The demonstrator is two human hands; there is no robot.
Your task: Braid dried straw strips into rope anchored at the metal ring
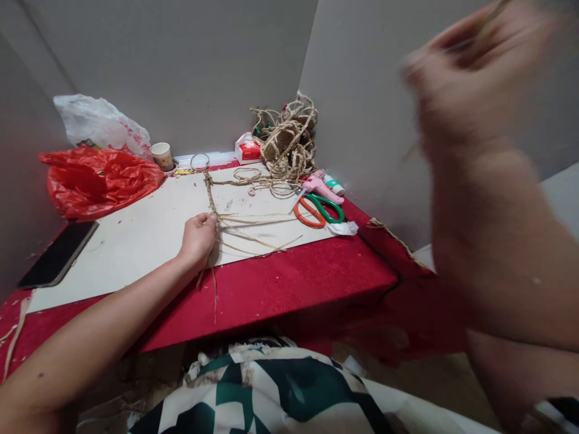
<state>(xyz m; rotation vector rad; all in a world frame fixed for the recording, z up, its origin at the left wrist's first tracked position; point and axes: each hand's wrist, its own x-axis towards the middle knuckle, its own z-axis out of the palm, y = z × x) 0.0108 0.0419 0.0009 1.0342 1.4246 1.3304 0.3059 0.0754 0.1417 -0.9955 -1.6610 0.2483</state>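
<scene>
Well, left hand (199, 236): pinching the braided cord (210, 194) near its lower end, which the fingers hide.
Loose strands (257, 220): fanned right of that pinch; probably best separated, pinch firm against unravelling.
Right hand (470, 72): raised, far right, blurred, apparently curled around a fibre strip (491, 23) cut off above.

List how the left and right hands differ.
The left hand is low, pinching the cord; the right hand is raised high. The left hand looks sharp, the right hand blurred. The left hand appears smaller in view, the right hand larger. Both are bare.
</scene>
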